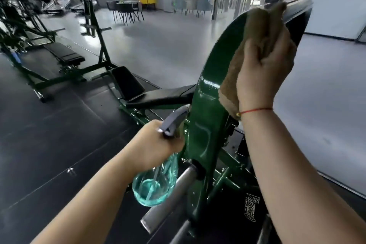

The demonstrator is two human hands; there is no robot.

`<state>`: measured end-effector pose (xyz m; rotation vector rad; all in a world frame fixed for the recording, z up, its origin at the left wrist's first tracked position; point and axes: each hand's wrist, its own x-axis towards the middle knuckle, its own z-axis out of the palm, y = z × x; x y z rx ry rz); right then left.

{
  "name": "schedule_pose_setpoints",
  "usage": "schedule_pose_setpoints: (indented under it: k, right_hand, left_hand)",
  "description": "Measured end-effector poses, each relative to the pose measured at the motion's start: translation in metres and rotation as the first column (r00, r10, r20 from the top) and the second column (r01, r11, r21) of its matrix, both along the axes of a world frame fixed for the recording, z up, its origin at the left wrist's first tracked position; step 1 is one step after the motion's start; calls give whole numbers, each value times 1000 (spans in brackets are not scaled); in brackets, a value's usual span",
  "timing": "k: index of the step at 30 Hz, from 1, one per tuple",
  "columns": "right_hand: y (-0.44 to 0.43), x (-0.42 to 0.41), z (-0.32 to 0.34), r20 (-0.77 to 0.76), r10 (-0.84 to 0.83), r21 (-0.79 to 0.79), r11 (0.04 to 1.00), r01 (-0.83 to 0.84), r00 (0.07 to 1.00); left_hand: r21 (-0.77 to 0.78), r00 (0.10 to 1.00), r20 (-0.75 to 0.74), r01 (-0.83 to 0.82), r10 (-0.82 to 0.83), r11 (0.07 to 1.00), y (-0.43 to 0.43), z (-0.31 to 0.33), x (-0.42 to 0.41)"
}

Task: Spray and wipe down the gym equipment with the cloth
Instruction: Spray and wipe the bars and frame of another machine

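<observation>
Brown cloth (263, 45) pressed against the glossy green machine frame (208, 105), teal spray bottle (156, 180) alongside.

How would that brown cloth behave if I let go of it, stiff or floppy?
Probably floppy: the cloth drapes and bunches over the green frame under the right hand, its corner hanging loose. It may slip off that glossy paint once released.

Left hand (158, 142) low, right hand (261, 77) raised, both gripping.
</observation>
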<state>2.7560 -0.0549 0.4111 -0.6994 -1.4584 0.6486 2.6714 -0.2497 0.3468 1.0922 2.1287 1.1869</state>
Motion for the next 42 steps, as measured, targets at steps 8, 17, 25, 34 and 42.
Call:
schedule_pose_setpoints:
  k: [8,17,25,34,42]
  right_hand:
    - [-9,-4,-44,435,-451,665,745,60,780]
    - [-40,31,-175,613,-435,765,536,-358,659]
    - [-46,24,-76,706,-236,616,669,-415,667]
    - [-21,-10,-68,447,-497,809,579,-100,744]
    - [-47,14,-173,584,-415,779,528,-337,698]
  left_hand:
    - [-216,999,-51,2,-13,976,-30,-52,-3]
    - [-122,999,30,-11,15,993,-53,-74,15]
    - [-96,998,50,-41,46,995,-58,-75,21]
    - [-231,996,73,-38,56,972,-69,-88,29]
    - [-370,984,73,-125,163,921,-76,-103,51]
